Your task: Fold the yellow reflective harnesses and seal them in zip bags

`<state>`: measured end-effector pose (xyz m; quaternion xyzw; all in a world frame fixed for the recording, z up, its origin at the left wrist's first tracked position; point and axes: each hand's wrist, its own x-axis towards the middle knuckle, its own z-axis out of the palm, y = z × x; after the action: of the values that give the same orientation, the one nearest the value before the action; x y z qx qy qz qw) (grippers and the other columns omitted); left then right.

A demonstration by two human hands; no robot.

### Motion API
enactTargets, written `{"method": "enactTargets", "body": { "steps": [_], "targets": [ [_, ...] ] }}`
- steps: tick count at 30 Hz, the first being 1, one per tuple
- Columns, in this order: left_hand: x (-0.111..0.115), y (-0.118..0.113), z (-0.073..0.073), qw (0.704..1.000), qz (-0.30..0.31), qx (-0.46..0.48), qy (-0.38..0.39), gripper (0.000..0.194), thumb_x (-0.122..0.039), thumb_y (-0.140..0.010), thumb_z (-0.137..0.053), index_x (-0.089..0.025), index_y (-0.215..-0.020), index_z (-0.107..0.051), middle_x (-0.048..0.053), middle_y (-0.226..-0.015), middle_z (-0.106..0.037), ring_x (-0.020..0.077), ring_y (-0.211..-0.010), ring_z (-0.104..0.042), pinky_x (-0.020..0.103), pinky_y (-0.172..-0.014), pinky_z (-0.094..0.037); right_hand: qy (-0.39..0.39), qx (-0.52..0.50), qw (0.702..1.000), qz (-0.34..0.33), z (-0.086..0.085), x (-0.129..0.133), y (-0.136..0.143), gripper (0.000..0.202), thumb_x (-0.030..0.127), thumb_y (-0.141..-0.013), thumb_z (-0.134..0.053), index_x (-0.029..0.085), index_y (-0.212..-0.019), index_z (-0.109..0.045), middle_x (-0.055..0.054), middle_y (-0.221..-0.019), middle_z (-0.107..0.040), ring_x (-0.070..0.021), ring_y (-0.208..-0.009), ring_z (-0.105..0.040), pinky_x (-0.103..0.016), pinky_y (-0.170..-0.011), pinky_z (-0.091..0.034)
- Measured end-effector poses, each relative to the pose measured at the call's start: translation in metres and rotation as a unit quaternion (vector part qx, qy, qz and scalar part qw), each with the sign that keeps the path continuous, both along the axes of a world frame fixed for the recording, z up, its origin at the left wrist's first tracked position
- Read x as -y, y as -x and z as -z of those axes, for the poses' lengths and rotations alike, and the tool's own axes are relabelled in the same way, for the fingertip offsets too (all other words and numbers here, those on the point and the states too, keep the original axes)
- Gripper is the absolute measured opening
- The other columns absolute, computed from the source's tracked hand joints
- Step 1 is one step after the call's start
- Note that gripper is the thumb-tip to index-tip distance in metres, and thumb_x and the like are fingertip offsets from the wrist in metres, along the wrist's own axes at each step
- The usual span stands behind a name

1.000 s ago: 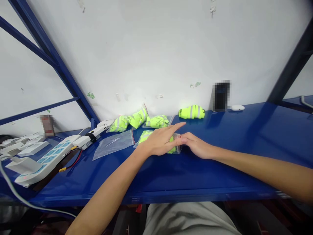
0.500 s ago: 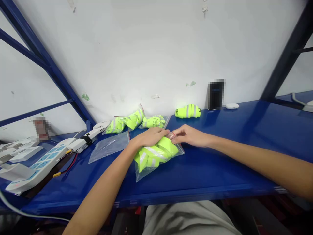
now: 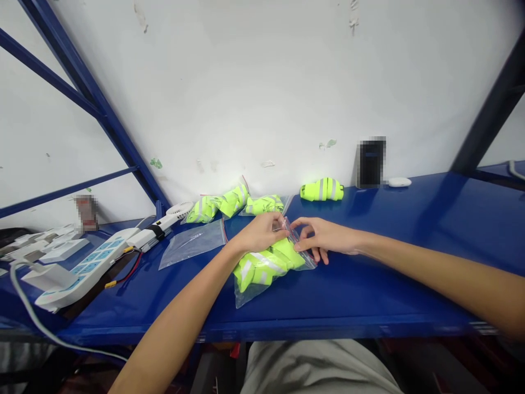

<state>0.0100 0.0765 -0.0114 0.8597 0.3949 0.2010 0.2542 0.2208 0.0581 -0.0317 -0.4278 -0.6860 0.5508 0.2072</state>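
A clear zip bag (image 3: pixel 246 295) lies on the blue table with a folded neon-yellow reflective vest (image 3: pixel 262 265) inside. My left hand (image 3: pixel 262 230) rests over its upper side, thumb and forefinger closed on the bag's edge by the zip strip. At the bag's right end is my right hand (image 3: pixel 326 236). Its thumb and fingers bend round the zip edge and grip it, with the lower fingertips showing beyond the plastic. Exactly where the fingertips press is partly hidden.
Behind lie bagged yellow vests (image 3: pixel 233 201) and a rolled unbagged one (image 3: pixel 322 189). An unfilled zip bag (image 3: pixel 192 243) lies left, beside a white fan (image 3: pixel 164 224) and power strip (image 3: pixel 90 268). A dark blurred object (image 3: pixel 370 163) leans on the wall near a white case (image 3: pixel 399 182).
Both hands have shifted along the zip edge. My left fingers have come up to pinch the edge, and my right fingers have spread more around it. The camera view has moved slightly left.
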Motion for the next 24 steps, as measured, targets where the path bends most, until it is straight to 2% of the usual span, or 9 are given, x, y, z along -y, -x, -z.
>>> {"method": "enactTargets", "body": {
  "steps": [3,5,8,13,18,24],
  "targets": [
    [0.004,0.000,0.001,1.000,0.003,0.029,-0.006,0.023,-0.039,-0.083,-0.060,-0.016,-0.087,-0.059,0.005,-0.086,-0.066,0.0171,-0.078,-0.060,0.027,-0.068,-0.045,-0.105,-0.008,0.994,-0.002,0.002,0.001,0.001,0.037,0.051,-0.081,-0.067,0.016,-0.093,-0.064,0.003,-0.061,-0.055,-0.0092,-0.045,-0.047,-0.023,-0.042,-0.037],
    [0.005,-0.001,0.001,0.999,0.002,0.041,-0.010,0.019,-0.035,-0.083,-0.061,-0.016,-0.086,-0.059,0.004,-0.084,-0.066,0.0167,-0.077,-0.060,0.027,-0.068,-0.045,-0.176,-0.006,0.984,0.001,0.004,-0.001,0.000,0.037,0.052,-0.085,-0.060,0.016,-0.079,-0.064,0.003,-0.056,-0.051,-0.0094,-0.047,-0.044,-0.025,-0.046,-0.034],
    [0.006,-0.002,0.003,0.998,-0.009,0.067,-0.011,0.020,-0.033,-0.089,-0.050,-0.017,-0.083,-0.059,0.002,-0.081,-0.064,0.0150,-0.074,-0.057,0.027,-0.067,-0.043,-0.241,0.008,0.970,-0.021,0.005,-0.003,-0.001,0.040,0.050,-0.089,-0.054,0.016,-0.070,-0.060,0.002,-0.059,-0.051,-0.0113,-0.055,-0.046,-0.026,-0.053,-0.035],
    [0.007,-0.002,0.003,0.997,-0.025,0.063,-0.039,0.028,-0.034,-0.095,-0.041,-0.017,-0.081,-0.058,0.001,-0.079,-0.063,0.0150,-0.073,-0.055,0.027,-0.067,-0.040,-0.254,0.029,0.966,-0.028,0.003,-0.002,-0.001,0.039,0.046,-0.094,-0.045,0.017,-0.071,-0.056,0.001,-0.064,-0.052,-0.0128,-0.060,-0.047,-0.027,-0.060,-0.037],
    [0.011,-0.003,0.000,0.996,-0.013,0.038,-0.079,0.029,-0.035,-0.096,-0.041,-0.017,-0.081,-0.057,0.000,-0.076,-0.059,0.0140,-0.069,-0.051,0.026,-0.064,-0.036,-0.240,-0.010,0.971,0.018,0.007,0.000,0.004,0.031,0.045,-0.091,-0.052,0.016,-0.085,-0.062,0.001,-0.076,-0.057,-0.0137,-0.068,-0.048,-0.026,-0.063,-0.038],
    [0.013,-0.004,-0.001,0.995,0.011,0.044,-0.083,0.031,-0.038,-0.097,-0.040,-0.017,-0.081,-0.056,-0.001,-0.072,-0.055,0.0128,-0.066,-0.048,0.026,-0.062,-0.034,-0.244,-0.026,0.969,0.033,0.008,0.000,0.005,0.031,0.044,-0.088,-0.056,0.016,-0.077,-0.062,0.000,-0.072,-0.057,-0.0139,-0.067,-0.048,-0.027,-0.062,-0.037]
  ]
}}
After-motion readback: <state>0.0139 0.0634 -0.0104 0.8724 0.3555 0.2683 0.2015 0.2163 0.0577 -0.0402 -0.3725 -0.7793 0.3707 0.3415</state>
